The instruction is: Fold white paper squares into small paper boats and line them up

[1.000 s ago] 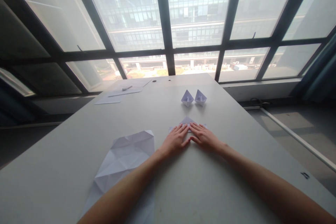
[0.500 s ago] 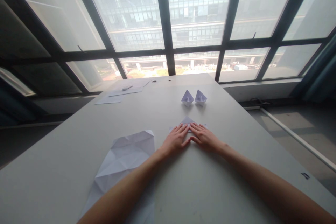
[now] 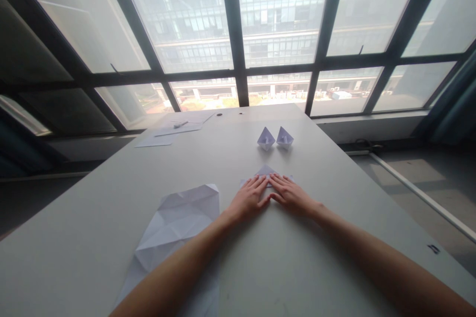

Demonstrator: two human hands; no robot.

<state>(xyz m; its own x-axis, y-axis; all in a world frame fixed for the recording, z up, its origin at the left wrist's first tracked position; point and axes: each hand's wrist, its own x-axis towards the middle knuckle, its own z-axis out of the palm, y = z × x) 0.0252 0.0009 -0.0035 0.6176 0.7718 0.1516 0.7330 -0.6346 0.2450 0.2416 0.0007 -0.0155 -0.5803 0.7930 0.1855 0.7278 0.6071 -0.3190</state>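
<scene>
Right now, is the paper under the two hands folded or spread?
Folded: the paper shows a pointed peak beyond the left hand and right hand, which hide much of it.

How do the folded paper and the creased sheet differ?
The folded paper is small and pointed; the creased sheet is larger and spread out. The left hand and right hand touch the folded paper, while the left forearm crosses above the creased sheet. Both are pale paper on the table.
</scene>
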